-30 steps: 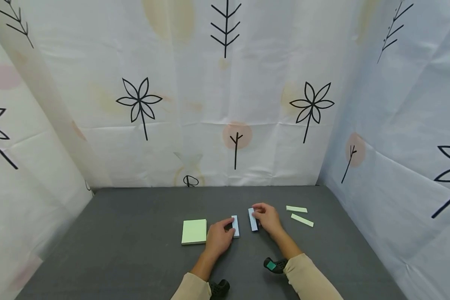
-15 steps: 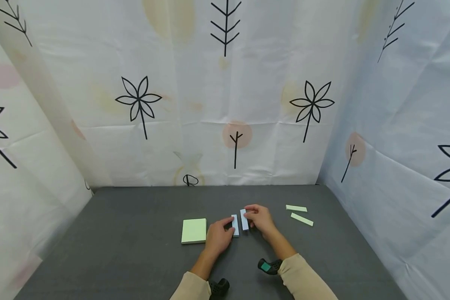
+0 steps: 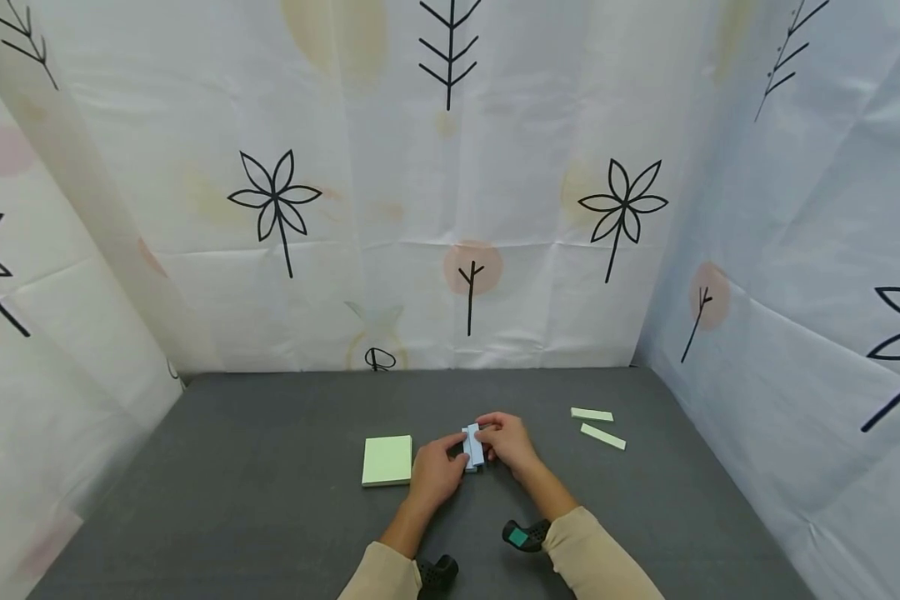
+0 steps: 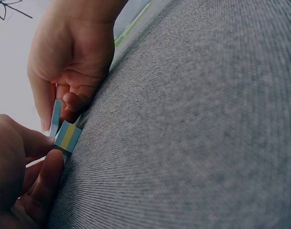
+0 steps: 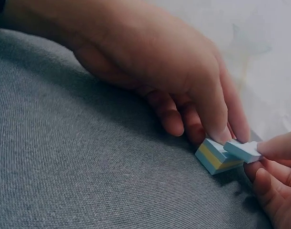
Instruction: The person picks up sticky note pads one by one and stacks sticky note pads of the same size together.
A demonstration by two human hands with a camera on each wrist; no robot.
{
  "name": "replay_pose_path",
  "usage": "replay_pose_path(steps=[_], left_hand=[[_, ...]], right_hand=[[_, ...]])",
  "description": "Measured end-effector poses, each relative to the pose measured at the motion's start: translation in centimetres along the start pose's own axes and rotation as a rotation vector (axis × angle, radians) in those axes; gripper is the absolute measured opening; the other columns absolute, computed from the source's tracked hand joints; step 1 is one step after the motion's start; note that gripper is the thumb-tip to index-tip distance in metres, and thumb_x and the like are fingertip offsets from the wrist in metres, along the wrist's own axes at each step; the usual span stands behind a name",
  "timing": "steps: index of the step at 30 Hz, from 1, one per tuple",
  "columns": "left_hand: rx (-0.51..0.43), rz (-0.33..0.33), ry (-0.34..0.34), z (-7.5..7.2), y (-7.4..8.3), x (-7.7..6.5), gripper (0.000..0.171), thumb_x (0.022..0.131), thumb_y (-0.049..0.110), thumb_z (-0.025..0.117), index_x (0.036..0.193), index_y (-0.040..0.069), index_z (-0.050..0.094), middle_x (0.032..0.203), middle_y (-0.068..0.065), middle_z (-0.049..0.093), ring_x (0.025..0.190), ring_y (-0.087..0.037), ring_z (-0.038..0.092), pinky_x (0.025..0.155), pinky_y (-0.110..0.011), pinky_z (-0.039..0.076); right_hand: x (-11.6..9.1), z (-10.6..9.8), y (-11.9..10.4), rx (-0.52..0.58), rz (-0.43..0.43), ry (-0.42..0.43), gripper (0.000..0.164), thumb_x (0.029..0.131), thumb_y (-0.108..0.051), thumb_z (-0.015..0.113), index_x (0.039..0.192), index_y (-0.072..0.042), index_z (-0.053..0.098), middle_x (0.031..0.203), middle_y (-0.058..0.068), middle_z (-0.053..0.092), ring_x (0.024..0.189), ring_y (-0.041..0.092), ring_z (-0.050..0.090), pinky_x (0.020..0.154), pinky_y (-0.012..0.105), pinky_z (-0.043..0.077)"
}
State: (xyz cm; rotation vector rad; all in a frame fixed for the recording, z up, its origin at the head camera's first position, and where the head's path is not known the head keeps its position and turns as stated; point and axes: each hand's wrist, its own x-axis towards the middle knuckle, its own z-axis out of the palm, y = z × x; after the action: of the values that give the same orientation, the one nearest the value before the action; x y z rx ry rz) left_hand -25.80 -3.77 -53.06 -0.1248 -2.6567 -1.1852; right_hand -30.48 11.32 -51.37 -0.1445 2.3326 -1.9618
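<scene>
My left hand (image 3: 433, 477) holds a small layered block (image 5: 213, 157), blue with a yellow middle layer, on the grey table, its thumb and finger at the block's ends. My right hand (image 3: 507, 443) pinches a narrow light-blue strip (image 3: 475, 444). That strip lies slantwise over the block and covers most of its top in the head view. The left wrist view shows the strip (image 4: 55, 116) tilted close above the layered block (image 4: 68, 137); whether they touch there is hard to tell. In the right wrist view the strip (image 5: 244, 150) overlaps the block's top edge.
A pale green square pad (image 3: 387, 460) lies just left of my left hand. Two pale green strips, a farther one (image 3: 592, 414) and a nearer one (image 3: 603, 437), lie to the right of my right hand. Patterned white cloth (image 3: 345, 317) walls the grey table (image 3: 255, 483) at the back and sides.
My right hand has moved left, carrying the light-blue strip from beside the layered block to over it. My left hand has stayed at the block.
</scene>
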Motion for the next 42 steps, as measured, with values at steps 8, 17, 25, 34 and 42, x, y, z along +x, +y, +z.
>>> replay_pose_path(steps=[8, 17, 25, 34, 42], left_hand=[[-0.054, -0.002, -0.022, -0.12, 0.04, -0.06, 0.033, 0.089, 0.015, 0.067, 0.122, 0.01, 0.069, 0.054, 0.01, 0.05, 0.045, -0.006, 0.047, 0.046, -0.027, 0.037], [-0.104, -0.031, -0.022, -0.11, -0.21, -0.17, 0.036, 0.09, 0.012, 0.065, 0.127, 0.01, 0.065, 0.063, 0.009, 0.057, 0.044, -0.005, 0.052, 0.047, -0.027, 0.041], [-0.103, -0.039, -0.033, -0.11, -0.15, -0.01, 0.036, 0.092, 0.009, 0.061, 0.128, 0.01, 0.064, 0.06, 0.008, 0.054, 0.044, -0.005, 0.054, 0.048, -0.026, 0.043], [-0.099, -0.045, -0.041, -0.18, 0.03, -0.16, 0.035, 0.094, 0.011, 0.061, 0.129, 0.009, 0.063, 0.058, 0.008, 0.052, 0.044, -0.005, 0.053, 0.048, -0.026, 0.042], [-0.115, -0.013, -0.009, -0.11, 0.07, -0.26, 0.033, 0.093, 0.013, 0.063, 0.126, 0.007, 0.065, 0.063, 0.008, 0.057, 0.044, -0.004, 0.053, 0.048, -0.026, 0.043]], right_hand=[[-0.03, 0.23, -0.1, -0.089, -0.043, 0.01, 0.017, 0.085, 0.005, 0.066, 0.103, 0.008, 0.066, 0.064, 0.006, 0.061, 0.046, 0.012, 0.048, 0.042, 0.024, 0.042], [0.02, 0.63, 0.02, -0.196, -0.067, 0.006, 0.017, 0.084, 0.002, 0.068, 0.101, 0.005, 0.067, 0.061, 0.002, 0.058, 0.045, 0.011, 0.049, 0.041, 0.025, 0.042], [0.16, 0.8, -0.16, -0.205, -0.044, 0.015, 0.016, 0.084, 0.001, 0.07, 0.1, 0.004, 0.067, 0.061, 0.001, 0.059, 0.046, 0.011, 0.051, 0.041, 0.026, 0.043], [0.14, 0.89, -0.26, -0.232, -0.043, 0.006, 0.017, 0.085, -0.001, 0.071, 0.101, 0.002, 0.067, 0.062, 0.0, 0.06, 0.047, 0.011, 0.052, 0.041, 0.025, 0.043], [0.1, 0.82, -0.35, -0.241, -0.041, 0.0, 0.017, 0.086, -0.003, 0.071, 0.101, 0.002, 0.067, 0.062, 0.001, 0.059, 0.047, 0.012, 0.052, 0.041, 0.026, 0.043]])
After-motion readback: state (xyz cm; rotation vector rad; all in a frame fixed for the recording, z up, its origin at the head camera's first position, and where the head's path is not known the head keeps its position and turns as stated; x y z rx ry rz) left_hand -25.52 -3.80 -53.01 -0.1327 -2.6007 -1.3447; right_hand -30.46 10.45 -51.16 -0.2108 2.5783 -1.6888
